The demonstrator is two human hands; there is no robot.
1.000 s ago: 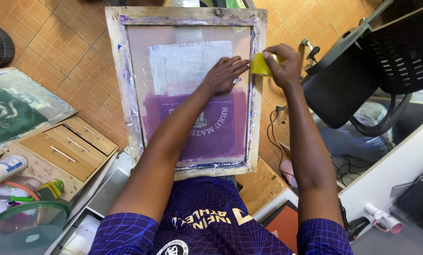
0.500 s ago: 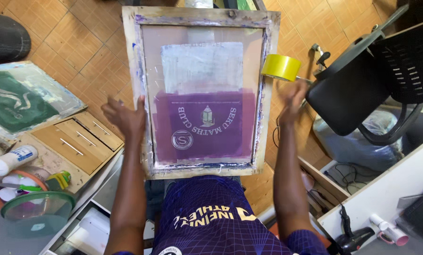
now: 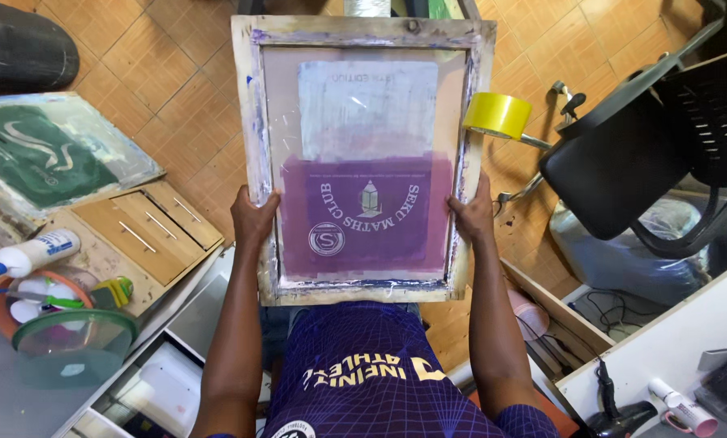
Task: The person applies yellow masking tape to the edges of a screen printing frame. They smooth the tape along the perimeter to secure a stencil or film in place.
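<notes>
Both hands hold a wood-framed printing screen (image 3: 363, 158) up over the tiled floor (image 3: 177, 73). Left hand (image 3: 254, 217) has its grip clamped on the frame's left rail, right hand (image 3: 473, 215) on the right rail — thumbs on top. Mesh has a purple stencil patch w/ a white round emblem, pale sheet above it. Yellow tape roll (image 3: 498, 115) sits just beside the frame's right edge; black chair (image 3: 623, 162) near, to the right.

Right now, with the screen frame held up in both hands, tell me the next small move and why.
Probably keep the wooden screen frame level and lower it gently. The left hand and right hand grip only its side rails near the lower end, and a yellow tape roll sits at its right rail and could slide off.
</notes>
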